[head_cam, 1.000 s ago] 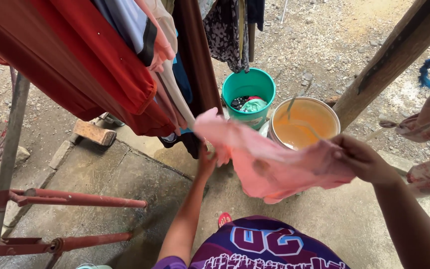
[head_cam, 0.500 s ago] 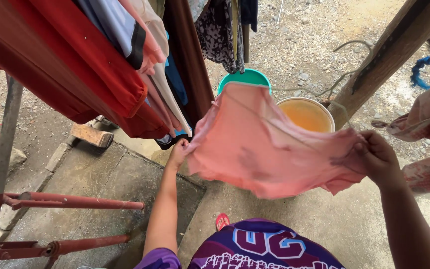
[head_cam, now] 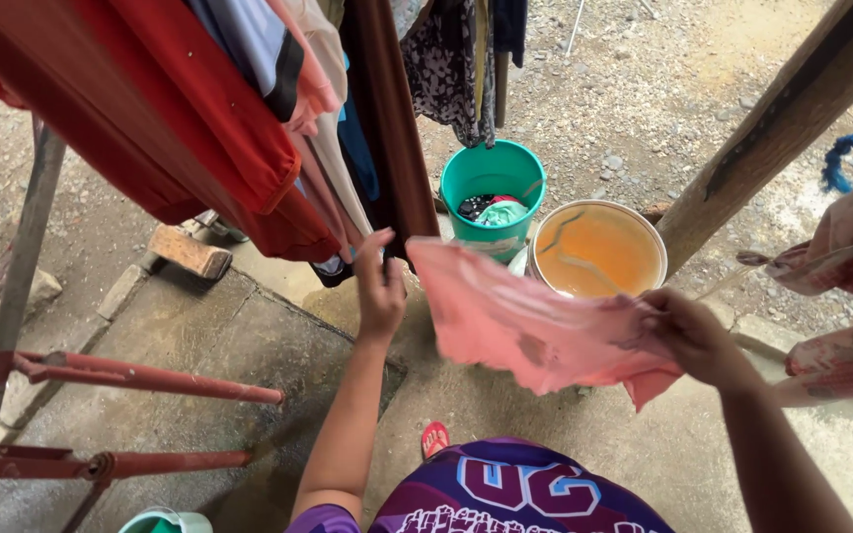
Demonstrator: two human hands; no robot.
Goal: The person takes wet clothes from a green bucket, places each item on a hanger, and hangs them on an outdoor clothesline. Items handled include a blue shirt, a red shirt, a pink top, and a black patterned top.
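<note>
Hands hold a pink cloth (head_cam: 535, 331) stretched between them: the left hand (head_cam: 380, 286) is raised with fingers closed on the cloth's near corner, the right hand (head_cam: 688, 336) is closed around the bunched far end. The cloth's long axis runs left to right across the body, sloping slightly down toward the right hand; its left edge is blurred. The left hand is the nearer one to the hanging clothes (head_cam: 249, 128) on the drying rack (head_cam: 130, 375), almost touching the dark garment just above it. Beyond the cloth, on the ground, stands a teal bucket (head_cam: 491, 192) with a few dark and green pieces of laundry in its bottom, and just beside it to the right a round pail (head_cam: 599, 247) filled with cloudy orange-brown water. A slanted wooden post (head_cam: 782, 118) rises to the right
</note>
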